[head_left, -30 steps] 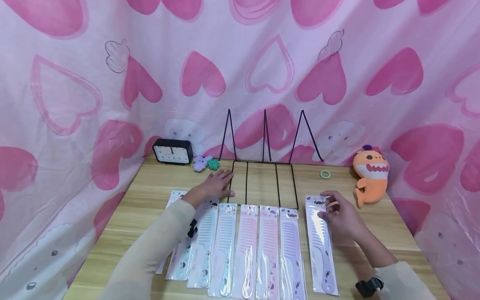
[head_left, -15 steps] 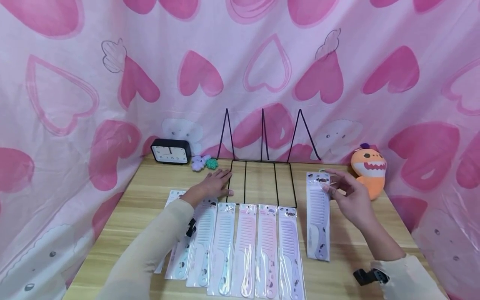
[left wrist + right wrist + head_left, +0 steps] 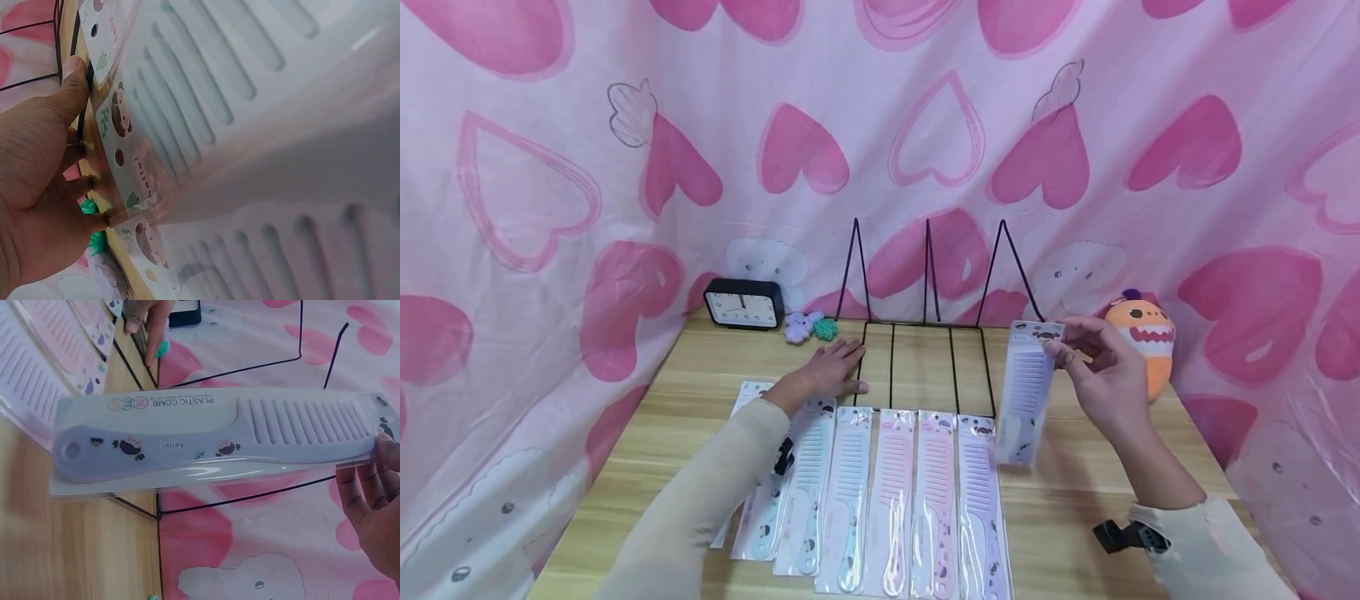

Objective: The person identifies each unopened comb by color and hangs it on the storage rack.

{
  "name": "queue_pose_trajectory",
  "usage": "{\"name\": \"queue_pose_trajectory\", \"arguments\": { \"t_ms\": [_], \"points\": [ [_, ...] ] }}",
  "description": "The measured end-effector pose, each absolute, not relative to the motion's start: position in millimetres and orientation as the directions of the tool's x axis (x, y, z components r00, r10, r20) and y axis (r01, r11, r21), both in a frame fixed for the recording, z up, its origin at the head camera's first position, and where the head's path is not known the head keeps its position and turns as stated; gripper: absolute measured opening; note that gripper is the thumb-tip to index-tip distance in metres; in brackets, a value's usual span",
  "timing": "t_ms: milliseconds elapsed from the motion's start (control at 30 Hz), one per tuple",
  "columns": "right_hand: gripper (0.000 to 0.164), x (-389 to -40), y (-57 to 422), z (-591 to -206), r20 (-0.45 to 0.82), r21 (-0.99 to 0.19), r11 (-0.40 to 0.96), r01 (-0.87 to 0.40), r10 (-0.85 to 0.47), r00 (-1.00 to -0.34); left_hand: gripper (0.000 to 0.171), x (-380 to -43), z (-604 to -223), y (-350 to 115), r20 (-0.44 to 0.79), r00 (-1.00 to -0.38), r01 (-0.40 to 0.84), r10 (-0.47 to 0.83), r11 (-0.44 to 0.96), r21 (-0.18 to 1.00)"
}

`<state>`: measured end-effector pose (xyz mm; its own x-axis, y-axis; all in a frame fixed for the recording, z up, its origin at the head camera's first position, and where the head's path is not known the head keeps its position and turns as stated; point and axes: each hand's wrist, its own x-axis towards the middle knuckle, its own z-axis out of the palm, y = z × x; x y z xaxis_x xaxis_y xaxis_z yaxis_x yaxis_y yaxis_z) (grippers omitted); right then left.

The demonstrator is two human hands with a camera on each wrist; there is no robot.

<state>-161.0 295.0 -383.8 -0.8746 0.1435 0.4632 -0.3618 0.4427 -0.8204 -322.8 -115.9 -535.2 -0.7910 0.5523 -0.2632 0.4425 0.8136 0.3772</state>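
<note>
A purple plastic comb in a clear packet (image 3: 1027, 392) hangs from my right hand (image 3: 1105, 367), whose thumb and fingers pinch its top edge. The right wrist view shows the whole packaged comb (image 3: 206, 440), lifted off the table. My left hand (image 3: 827, 371) lies with fingers stretched out on the left side of the black wire rack (image 3: 891, 367). Below that hand, a row of packaged combs (image 3: 891, 500) in blue, pink and purple lies on the table; my left sleeve covers part of the leftmost ones. The rack has three upright prongs at its back.
At the back left stand a black clock (image 3: 745, 304), a purple trinket (image 3: 801, 327) and a green one (image 3: 826, 328). An orange shark plush (image 3: 1150, 342) sits at the right, partly behind my right hand. A pink heart-patterned curtain (image 3: 805, 150) encloses the wooden table (image 3: 647, 467).
My right hand has raised the purple comb from the table and moved it back toward the rack, its lower end now swinging left. The left hand has stayed in place.
</note>
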Motion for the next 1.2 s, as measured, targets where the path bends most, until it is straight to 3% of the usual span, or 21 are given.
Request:
{"name": "queue_pose_trajectory", "arguments": {
  "t_ms": [233,467,600,967,1200],
  "points": [
    [0.04,-159.1,288.9,-378.2,0.482,-0.832,0.395,-0.389,0.169,-0.86,0.097,-331.6,-549.1,-116.3,-0.268,-0.8,0.43,0.536,0.825,0.367],
    [0.039,-160.9,287.9,-374.8,0.483,-0.841,0.378,-0.387,0.203,-0.852,0.09,-311.2,-519.1,-110.3,-0.294,-0.8,0.427,0.523,0.84,0.334],
    [0.039,-165.9,289.5,-376.4,0.469,-0.845,0.39,-0.366,0.212,-0.857,0.093,-313.4,-521.8,-112.1,-0.289,-0.796,0.428,0.532,0.832,0.353],
    [0.033,-192.1,290.6,-378.4,0.447,-0.841,0.427,-0.331,0.205,-0.871,0.087,-305.0,-509.6,-109.4,-0.292,-0.801,0.435,0.523,0.843,0.317],
    [0.027,-214.1,288.6,-377.5,0.427,-0.868,0.372,-0.329,0.218,-0.878,0.092,-314.6,-525.9,-112.2,-0.3,-0.802,0.4,0.517,0.837,0.372]
  ]
}}
